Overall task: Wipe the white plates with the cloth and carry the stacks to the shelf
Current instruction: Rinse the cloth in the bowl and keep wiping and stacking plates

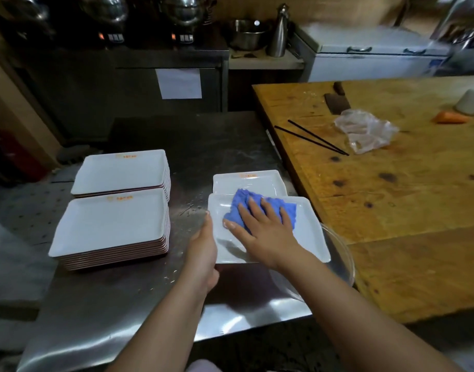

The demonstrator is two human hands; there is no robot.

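- Head view: a steel table [139, 299] carries the work; a wooden bench [407, 200] adjoins it on the right.
- Right hand [268, 232]: fingers straight and spread, palm down, pressing a blue cloth [260, 208] onto a white rectangular plate [308, 237].
- Left hand [203, 251]: grips the left edge of the same plate, thumb lying along the rim; the fingers beneath are hidden.
- The hands are apart, one on each side of the plate's left half.
- The plate sits near the right front of the table. Its right front corner overlaps a clear glass bowl [340, 261] below it.
- Just behind it is a second white plate [260, 181], partly covered by the cloth's far edge; whether more plates lie under it cannot be told.
- Two stacks of white plates stand on the left of the table, well apart from the hands: a near stack [109, 224] and a far stack [120, 170], touching or almost touching each other. Each top plate bears an orange mark at its far rim.
- On the wooden bench: black chopsticks [313, 138], a crumpled clear plastic bag [364, 132], a cleaver [338, 100] and a piece of carrot [449, 118].
- Background: metal pots, a steel bowl and a bottle on dark counters; detail is blurred.
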